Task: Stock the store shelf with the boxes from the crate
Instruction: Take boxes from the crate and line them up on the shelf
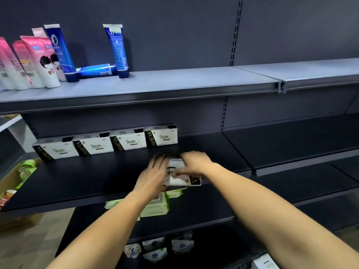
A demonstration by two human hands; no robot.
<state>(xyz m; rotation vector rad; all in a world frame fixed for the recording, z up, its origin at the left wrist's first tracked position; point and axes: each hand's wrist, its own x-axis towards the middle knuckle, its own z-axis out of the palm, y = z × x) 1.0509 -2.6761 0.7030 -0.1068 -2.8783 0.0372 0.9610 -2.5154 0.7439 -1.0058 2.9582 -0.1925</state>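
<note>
- Your left hand (153, 172) and right hand (195, 164) meet over the front part of the middle shelf (93, 179), with a white-and-black box (181, 181) held between them.
- Your left fingers (158, 161) lie fairly straight and spread against the box's left side. Motion blur softens their tips.
- Your right hand covers the box from above and from the right, its fingers curled down over the top face.
- The box sits near the shelf's front edge, tilted, and you cannot tell whether it rests on the shelf or is held just above it.
- Four matching boxes stand in a row (108, 142) along the back of the same shelf, side by side, to the left of your hands and behind them.
- On the upper shelf (194, 82), pink tubes (29, 61) stand at the far left, with two upright blue tubes (60, 53) beside them and a third lying flat between those two.
- Green packs (155, 207) lie on the shelf below your hands, and small white pouches (155, 247) sit lower still.
- A cardboard carton (8, 181) with green items stands at the far left.
</note>
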